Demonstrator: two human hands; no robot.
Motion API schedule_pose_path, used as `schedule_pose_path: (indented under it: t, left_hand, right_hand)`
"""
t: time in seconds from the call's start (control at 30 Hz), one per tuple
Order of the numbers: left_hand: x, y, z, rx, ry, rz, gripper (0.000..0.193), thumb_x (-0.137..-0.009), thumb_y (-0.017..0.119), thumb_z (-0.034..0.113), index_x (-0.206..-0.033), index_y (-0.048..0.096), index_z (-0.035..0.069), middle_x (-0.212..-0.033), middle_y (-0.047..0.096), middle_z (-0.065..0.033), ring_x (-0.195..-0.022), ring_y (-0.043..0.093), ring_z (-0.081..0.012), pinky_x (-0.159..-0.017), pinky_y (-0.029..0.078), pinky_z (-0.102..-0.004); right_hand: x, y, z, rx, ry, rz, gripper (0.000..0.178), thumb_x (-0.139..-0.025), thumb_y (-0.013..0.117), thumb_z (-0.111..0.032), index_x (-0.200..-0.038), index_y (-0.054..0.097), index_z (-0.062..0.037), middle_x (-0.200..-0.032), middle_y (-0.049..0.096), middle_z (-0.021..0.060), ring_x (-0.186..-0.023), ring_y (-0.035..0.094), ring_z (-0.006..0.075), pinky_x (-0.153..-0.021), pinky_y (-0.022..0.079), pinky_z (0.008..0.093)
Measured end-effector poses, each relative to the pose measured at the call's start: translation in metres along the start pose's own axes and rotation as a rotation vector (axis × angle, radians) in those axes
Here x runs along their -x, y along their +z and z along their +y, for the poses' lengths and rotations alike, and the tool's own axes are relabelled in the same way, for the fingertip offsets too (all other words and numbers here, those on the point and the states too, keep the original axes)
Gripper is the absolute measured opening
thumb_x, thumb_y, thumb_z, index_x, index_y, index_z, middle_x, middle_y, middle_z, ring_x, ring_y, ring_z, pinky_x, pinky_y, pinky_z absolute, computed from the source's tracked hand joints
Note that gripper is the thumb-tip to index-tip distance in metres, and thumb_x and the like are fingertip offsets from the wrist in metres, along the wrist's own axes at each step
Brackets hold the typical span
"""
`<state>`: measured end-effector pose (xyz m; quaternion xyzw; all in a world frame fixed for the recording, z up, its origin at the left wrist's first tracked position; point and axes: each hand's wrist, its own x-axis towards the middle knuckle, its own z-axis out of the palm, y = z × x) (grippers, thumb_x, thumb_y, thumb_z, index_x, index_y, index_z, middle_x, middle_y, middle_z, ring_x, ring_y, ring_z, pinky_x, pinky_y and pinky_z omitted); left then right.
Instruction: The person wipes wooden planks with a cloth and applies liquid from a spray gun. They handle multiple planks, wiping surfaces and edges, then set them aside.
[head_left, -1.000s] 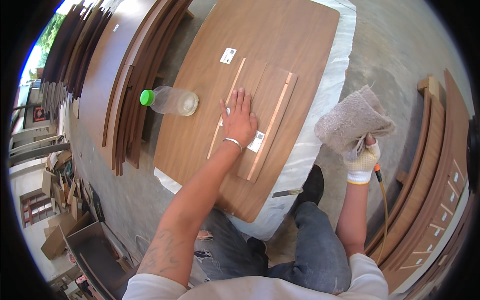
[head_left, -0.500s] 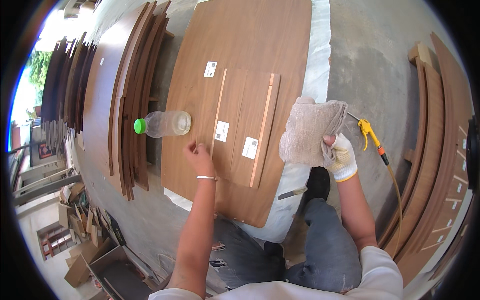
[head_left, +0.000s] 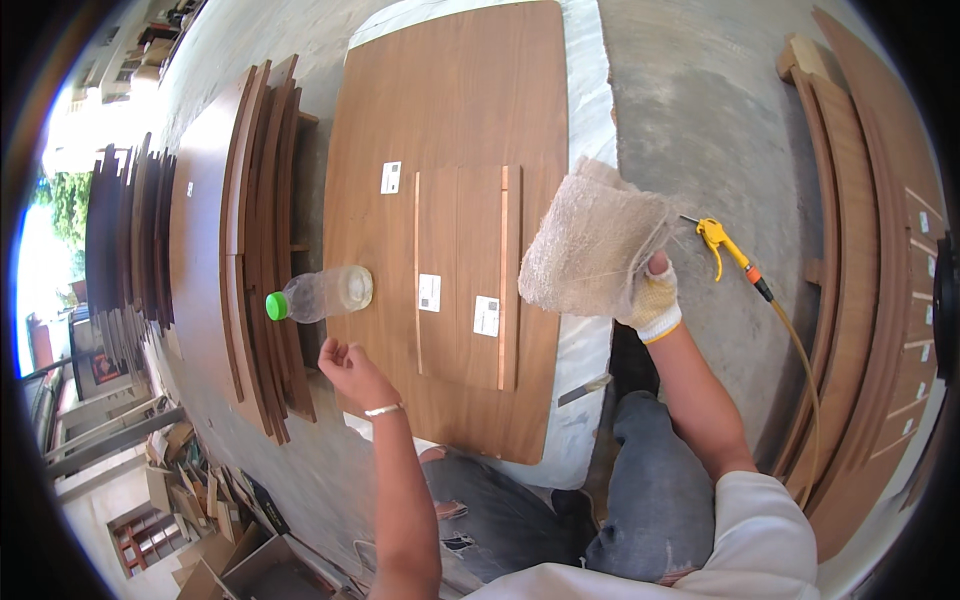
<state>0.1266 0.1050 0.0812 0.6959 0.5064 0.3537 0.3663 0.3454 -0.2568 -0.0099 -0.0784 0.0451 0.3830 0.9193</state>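
My right hand [head_left: 655, 298], in a white knitted glove with a bare fingertip, is shut on a folded beige towel [head_left: 595, 240]. The towel hangs over the right edge of a large brown wooden panel [head_left: 440, 90]. My bare left hand [head_left: 358, 375], a white band at its wrist, hovers near the panel's left edge with loosely bent fingers apart and nothing visible in them. Just beyond it a clear plastic bottle [head_left: 325, 293] with a green cap lies on its side, partly filled. A smaller board [head_left: 460, 230] with two pale strips and white labels rests on the panel.
A yellow air blow gun [head_left: 718, 240] with a hose is at the right. Stacked boards [head_left: 245, 250] stand to the left, and more boards [head_left: 850, 200] line the right side. A brush-like tool [head_left: 585, 390] lies by the panel's near right corner, on white sheeting [head_left: 590, 100].
My left hand has moved left, away from the small board and closer to the bottle's near side. The towel in my right hand has shifted left and up. The view has turned slightly.
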Motion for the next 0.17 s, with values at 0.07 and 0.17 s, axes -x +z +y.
schedule_pose_path:
  t: [0.07,0.17]
  left_hand:
    - [0.043,0.009,0.014,0.069,0.026,-0.186,0.042,-0.096,0.062,0.000,-0.137,0.053,-0.001,-0.134,0.059,-0.0116,-0.117,0.060,-0.0168,-0.101,0.050,-0.0321]
    - [0.091,0.019,0.033,0.118,0.047,-0.460,0.043,-0.096,0.060,0.000,-0.138,0.054,0.000,-0.137,0.059,-0.0128,-0.121,0.060,-0.0170,-0.103,0.050,-0.0327]
  right_hand:
    - [0.000,-0.004,-0.008,0.050,0.032,0.037,0.104,-0.078,0.092,-0.045,-0.161,0.039,-0.0114,-0.160,0.048,0.0134,-0.146,0.048,0.0362,-0.121,0.040,0.0590]
    - [0.004,0.005,-0.004,0.098,0.054,0.031,0.109,-0.076,0.093,-0.046,-0.162,0.036,-0.0125,-0.162,0.047,0.0114,-0.148,0.045,0.0357,-0.122,0.039,0.0584]
